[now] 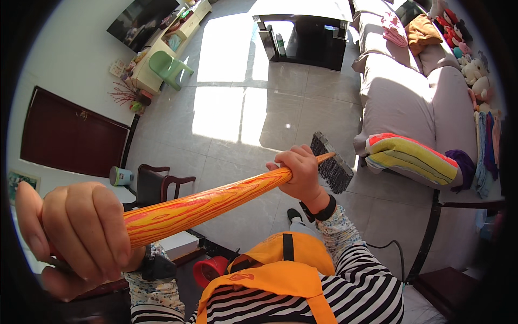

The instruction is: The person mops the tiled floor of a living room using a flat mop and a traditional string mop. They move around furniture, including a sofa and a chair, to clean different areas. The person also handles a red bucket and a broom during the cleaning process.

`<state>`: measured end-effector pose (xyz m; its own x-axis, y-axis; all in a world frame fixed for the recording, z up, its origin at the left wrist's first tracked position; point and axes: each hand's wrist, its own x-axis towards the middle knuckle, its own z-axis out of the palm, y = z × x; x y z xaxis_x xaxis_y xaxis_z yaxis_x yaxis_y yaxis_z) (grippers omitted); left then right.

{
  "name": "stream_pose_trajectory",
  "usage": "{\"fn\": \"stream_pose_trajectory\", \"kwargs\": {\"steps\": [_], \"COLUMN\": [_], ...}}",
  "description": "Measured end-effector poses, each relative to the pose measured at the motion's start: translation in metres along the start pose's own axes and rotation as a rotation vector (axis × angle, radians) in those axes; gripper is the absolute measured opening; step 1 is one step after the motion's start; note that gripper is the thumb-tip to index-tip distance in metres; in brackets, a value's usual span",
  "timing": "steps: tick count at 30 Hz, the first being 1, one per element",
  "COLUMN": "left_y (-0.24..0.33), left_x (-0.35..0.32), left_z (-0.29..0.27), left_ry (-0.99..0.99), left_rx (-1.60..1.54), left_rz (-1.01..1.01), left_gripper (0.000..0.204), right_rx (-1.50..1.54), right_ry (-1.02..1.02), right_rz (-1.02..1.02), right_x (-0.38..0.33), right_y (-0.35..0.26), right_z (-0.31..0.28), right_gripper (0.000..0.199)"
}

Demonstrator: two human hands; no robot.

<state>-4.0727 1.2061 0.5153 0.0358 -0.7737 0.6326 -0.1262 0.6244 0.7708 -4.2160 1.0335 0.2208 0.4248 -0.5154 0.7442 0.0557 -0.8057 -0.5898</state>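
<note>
Grey, faintly glossy tiles make up the floor [172,146] in the head view, ruled with thin joints and, to the left of the sofa [399,102], washed by large window-shaped patches of sunlight. Left of the sofa's near end is the broom [205,205], slanting across the view, its thick handle streaked yellow, orange and red; its dark-bristled head [330,162] is the part nearest the sofa. Whether the bristles touch the tiles, I cannot tell.

The left hand [83,237], farthest from the sofa, is curled around the handle's upper end. The right hand [301,171], nearer the sofa, is closed around the handle just above the head.

On the sofa, in pale mauve-grey covers, lie a red-and-yellow folded textile [413,159] at the near end and a brown cushion [422,33] farther along; plush toys [475,70] line its back. Just left of the sofa's far end is a black low table [318,46]. Across the floor from the sofa are a green plastic chair [164,67], a dark armchair [151,186], and a dark red door [70,132] in a white wall [59,65].
</note>
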Motion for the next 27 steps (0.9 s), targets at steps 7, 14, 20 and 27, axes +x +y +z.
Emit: {"fn": "stream_pose_trajectory", "kwargs": {"steps": [7,14,20,27], "left_y": [-0.141,-0.269,-0.197,-0.055], "left_x": [-0.039,-0.15,-0.26,-0.367], "left_z": [-0.002,0.022,0.012,0.047], "left_ry": [0.147,0.248,0.548,0.491], "left_rx": [0.001,0.213,0.067,0.255], "left_rz": [-0.277,-0.475,-0.718,-0.559], "left_gripper": [0.039,0.007,0.006,0.01], "right_rx": [-0.203,-0.354,-0.269,-0.102], "right_ry": [-0.112,-0.464,-0.849,-1.271], "right_rz": [0.117,0.283,0.307,0.113], "right_x": [0.009,-0.095,-0.178,-0.272], "right_y": [0.144,0.256,0.222,0.109], "right_z": [0.033,0.105,0.161,0.191], "right_gripper": [0.023,0.022,0.023,0.008]}}
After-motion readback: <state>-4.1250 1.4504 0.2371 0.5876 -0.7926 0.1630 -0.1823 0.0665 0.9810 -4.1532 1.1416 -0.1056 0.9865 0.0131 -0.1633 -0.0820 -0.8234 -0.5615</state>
